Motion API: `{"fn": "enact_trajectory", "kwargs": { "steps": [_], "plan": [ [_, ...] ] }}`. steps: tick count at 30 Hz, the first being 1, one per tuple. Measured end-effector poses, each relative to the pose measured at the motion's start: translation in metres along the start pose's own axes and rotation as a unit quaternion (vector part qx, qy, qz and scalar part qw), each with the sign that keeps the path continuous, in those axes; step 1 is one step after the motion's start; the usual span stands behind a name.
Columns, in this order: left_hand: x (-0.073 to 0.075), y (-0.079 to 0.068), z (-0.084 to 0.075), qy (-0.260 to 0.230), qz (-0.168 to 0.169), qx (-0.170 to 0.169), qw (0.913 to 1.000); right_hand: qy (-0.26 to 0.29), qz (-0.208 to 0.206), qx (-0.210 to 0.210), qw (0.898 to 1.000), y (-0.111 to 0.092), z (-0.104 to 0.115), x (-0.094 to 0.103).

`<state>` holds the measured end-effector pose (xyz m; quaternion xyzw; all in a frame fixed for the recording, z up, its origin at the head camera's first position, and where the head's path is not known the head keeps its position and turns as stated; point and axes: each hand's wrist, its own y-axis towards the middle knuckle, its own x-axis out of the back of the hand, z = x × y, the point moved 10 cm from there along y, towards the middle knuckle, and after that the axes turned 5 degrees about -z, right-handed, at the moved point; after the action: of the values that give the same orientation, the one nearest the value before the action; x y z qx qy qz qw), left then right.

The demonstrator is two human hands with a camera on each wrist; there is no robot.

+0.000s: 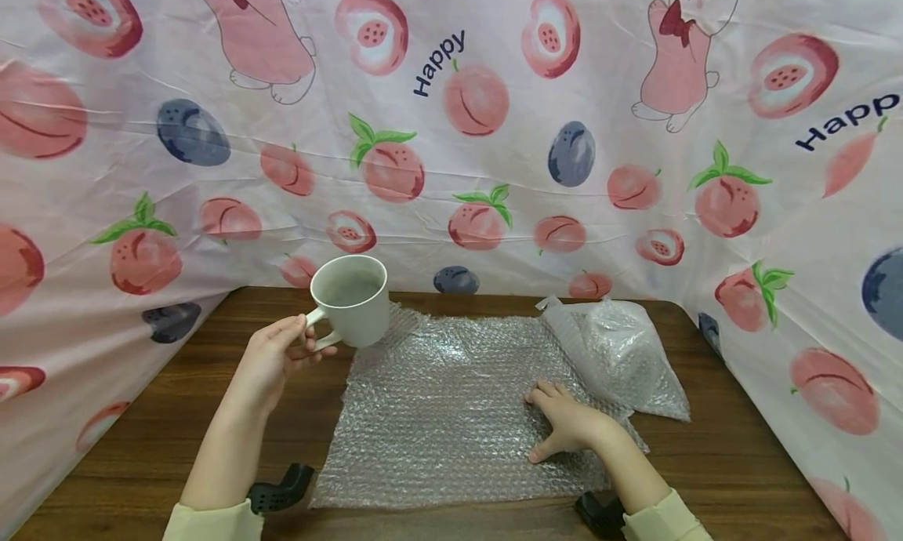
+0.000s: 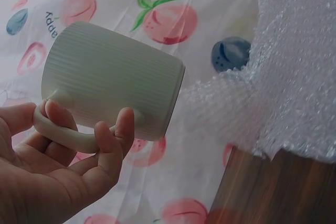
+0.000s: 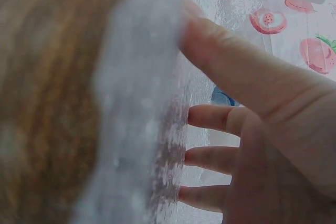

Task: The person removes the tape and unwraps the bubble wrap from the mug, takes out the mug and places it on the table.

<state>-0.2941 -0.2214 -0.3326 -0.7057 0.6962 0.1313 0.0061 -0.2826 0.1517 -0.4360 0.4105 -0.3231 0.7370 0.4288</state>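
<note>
The mug point(image 1: 361, 315) is in the air above the far left corner of the bubble wrap point(image 1: 451, 415), mouth up and its handle point(image 2: 73, 140) toward my left hand point(image 1: 278, 357). I have it by that handle alone, fingers curled through and around the loop, thumb against it; the finely ribbed wall is otherwise free. In the left wrist view the mug's weight all sits out to one side of my hand, so I judge that a firm pinch and a steady wrist matter most here: a loose one would let it swing or tip.

My right hand point(image 1: 567, 423) grips nothing. Its fingers are spread, and the tips rest on the right part of the wrap. Light, even pressure there should hold the sheet without dragging it askew; pushing hard could wrinkle it or shift it on the table point(image 1: 716, 439). The far left corner, behind the mug, looks uneven, so it is worth watching that it lies smooth.

At the sheet's far right sits a bundle point(image 1: 624, 349) in clear padding; I cannot tell what is inside, nor whether it overlaps the sheet. My right arm should clear it. Beyond the table hangs the peach-print cloth point(image 1: 317, 149).
</note>
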Motion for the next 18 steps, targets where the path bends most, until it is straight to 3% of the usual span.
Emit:
{"fn": "enact_trajectory", "kwargs": {
  "steps": [18],
  "plan": [
    [0.033, 0.001, -0.006, -0.059, -0.049, -0.024, 0.9968, 0.002, -0.004, -0.002, 1.0, -0.001, 0.0, 0.0]
  ]
}}
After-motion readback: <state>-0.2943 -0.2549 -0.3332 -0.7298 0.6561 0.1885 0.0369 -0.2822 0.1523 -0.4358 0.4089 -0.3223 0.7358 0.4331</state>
